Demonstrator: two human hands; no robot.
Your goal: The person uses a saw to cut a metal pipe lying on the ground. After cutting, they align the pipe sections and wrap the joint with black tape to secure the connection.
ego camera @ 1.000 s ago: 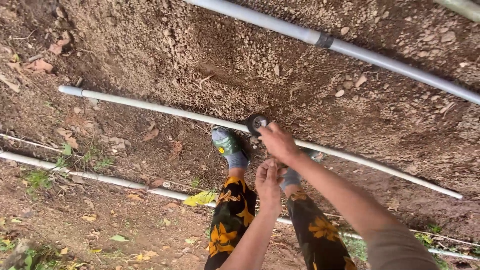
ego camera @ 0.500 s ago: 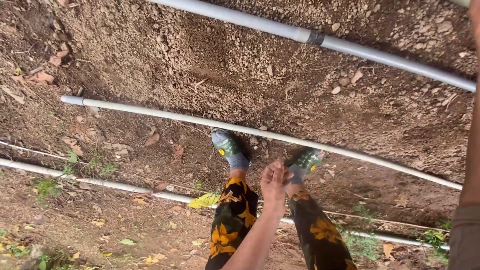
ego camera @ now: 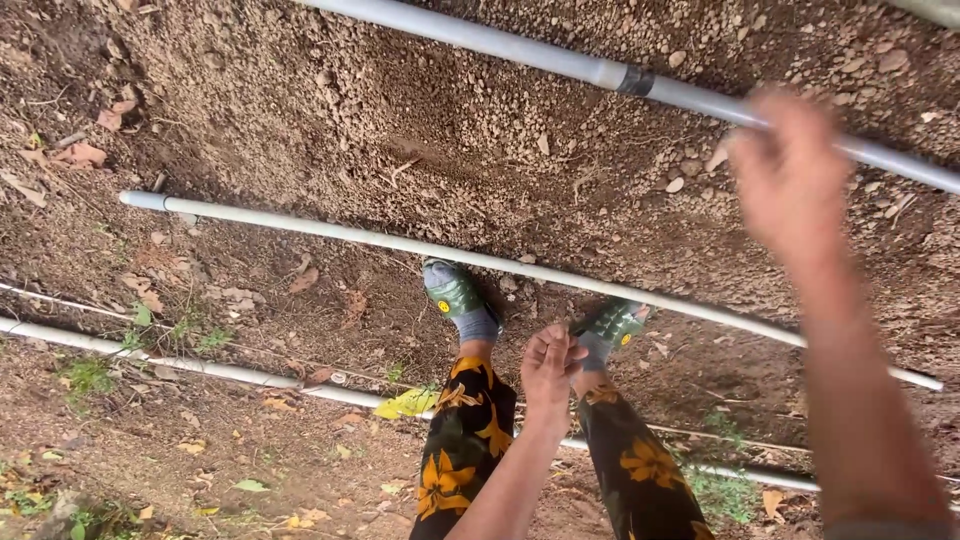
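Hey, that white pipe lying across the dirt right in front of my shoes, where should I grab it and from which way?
Grip the middle pipe on its bare stretch left of the shoes, coming from above. It lies flat on the soil, thin and round, so fingers probably wrap over it best there, nothing crowding it.

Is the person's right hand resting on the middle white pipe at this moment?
No, the right hand is raised and blurred near the upper grey pipe, well clear of the middle white pipe.

no packages, labels, signs or screens here.
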